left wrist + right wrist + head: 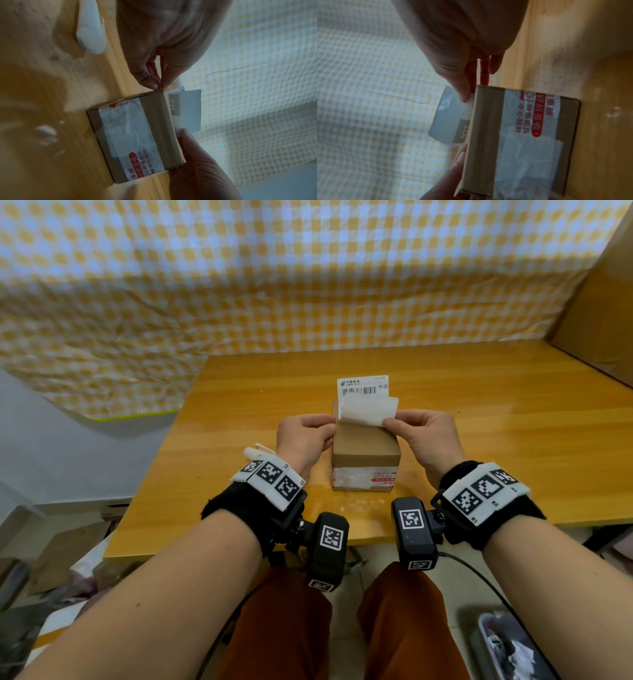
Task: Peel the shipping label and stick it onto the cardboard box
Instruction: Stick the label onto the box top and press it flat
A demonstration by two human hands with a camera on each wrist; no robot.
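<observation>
A small brown cardboard box [364,446] with old white tape on its near side stands mid-table. Just above its far top edge, the shipping label [363,386] stands upright, barcode facing me. Its translucent backing sheet [368,410] is peeled partway and folded down toward me. My left hand [330,422] pinches the label's lower left edge. My right hand [388,422] pinches the backing's lower right corner. The left wrist view shows my left fingertips [155,82] pinched at the box [137,135] corner. In the right wrist view, my right thumb [464,94] presses the sheet [450,119] beside the box [522,142].
A white paper scrap [257,451] lies on the wooden table [479,440] beside my left wrist. A yellow checkered cloth [274,285] hangs behind. A large cardboard box [599,302] stands at the back right. A bin of scraps [507,648] sits on the floor.
</observation>
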